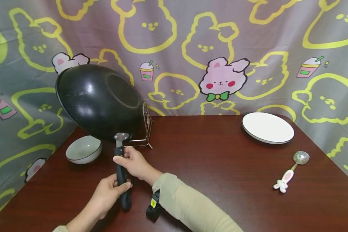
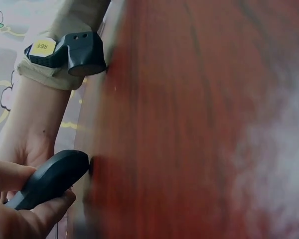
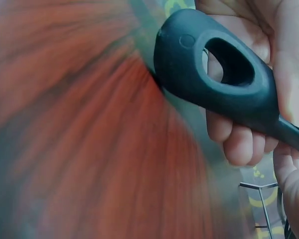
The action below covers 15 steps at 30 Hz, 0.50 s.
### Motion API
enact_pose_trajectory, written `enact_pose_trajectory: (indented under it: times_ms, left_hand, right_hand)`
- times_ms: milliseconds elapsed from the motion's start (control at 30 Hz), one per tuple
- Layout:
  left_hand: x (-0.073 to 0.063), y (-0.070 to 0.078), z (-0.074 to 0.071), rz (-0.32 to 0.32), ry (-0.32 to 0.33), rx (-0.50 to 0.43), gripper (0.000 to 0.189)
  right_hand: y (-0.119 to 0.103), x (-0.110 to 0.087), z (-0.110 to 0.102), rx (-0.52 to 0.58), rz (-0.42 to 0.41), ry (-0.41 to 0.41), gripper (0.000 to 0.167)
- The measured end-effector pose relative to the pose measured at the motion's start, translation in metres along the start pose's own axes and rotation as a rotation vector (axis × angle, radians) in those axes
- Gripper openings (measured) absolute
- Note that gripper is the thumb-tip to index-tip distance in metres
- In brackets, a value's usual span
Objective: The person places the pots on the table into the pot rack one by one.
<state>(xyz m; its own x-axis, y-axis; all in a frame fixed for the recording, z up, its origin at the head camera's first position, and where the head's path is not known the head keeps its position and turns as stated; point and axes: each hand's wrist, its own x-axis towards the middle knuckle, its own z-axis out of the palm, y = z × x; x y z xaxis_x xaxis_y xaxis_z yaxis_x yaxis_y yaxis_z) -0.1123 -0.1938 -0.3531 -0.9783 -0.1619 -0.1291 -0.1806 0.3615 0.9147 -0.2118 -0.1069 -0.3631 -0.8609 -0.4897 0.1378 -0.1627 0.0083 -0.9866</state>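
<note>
A black wok (image 1: 90, 100) is tipped up on its side at the left, its rounded underside facing me. My left hand (image 1: 104, 195) grips the lower part of its black handle (image 1: 121, 175), thumb across the front. Higher up, close to the metal bracket, my right hand (image 1: 136, 162) holds the same handle. A wire rack (image 1: 148, 124) stands right at the wok's right edge, partly hidden behind it. In the right wrist view, the handle end (image 3: 182, 64) shows an oval hanging hole, with fingers wrapped beside it. The left wrist view shows the handle (image 2: 57, 174) between thumb and fingers.
A white bowl (image 1: 84, 158) with a dark rim sits left of the handle, below the wok. On the right are a white plate (image 1: 268, 127) and a rabbit-handled serving spoon (image 1: 288, 175). A patterned curtain (image 1: 174, 64) hangs behind the dark wooden table (image 1: 214, 167).
</note>
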Motion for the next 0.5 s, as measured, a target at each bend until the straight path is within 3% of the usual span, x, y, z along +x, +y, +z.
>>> enact_pose_trajectory:
  times_ms: [233, 367, 500]
  left_hand:
    - [-0.0026, -0.0043, 0.0061, -0.031, 0.052, -0.022, 0.021]
    - [-0.0024, -0.0011, 0.0045, 0.000, 0.078, 0.128, 0.016]
    - [0.0019, 0.0048, -0.0003, 0.084, 0.090, 0.334, 0.018]
  right_hand:
    - [0.0010, -0.0007, 0.0022, 0.045, 0.038, -0.042, 0.021]
    - [-0.0004, -0.0006, -0.0016, 0.129, 0.044, -0.079, 0.022]
    - [-0.0009, 0.0024, -0.0064, 0.177, 0.032, -0.069, 0.022]
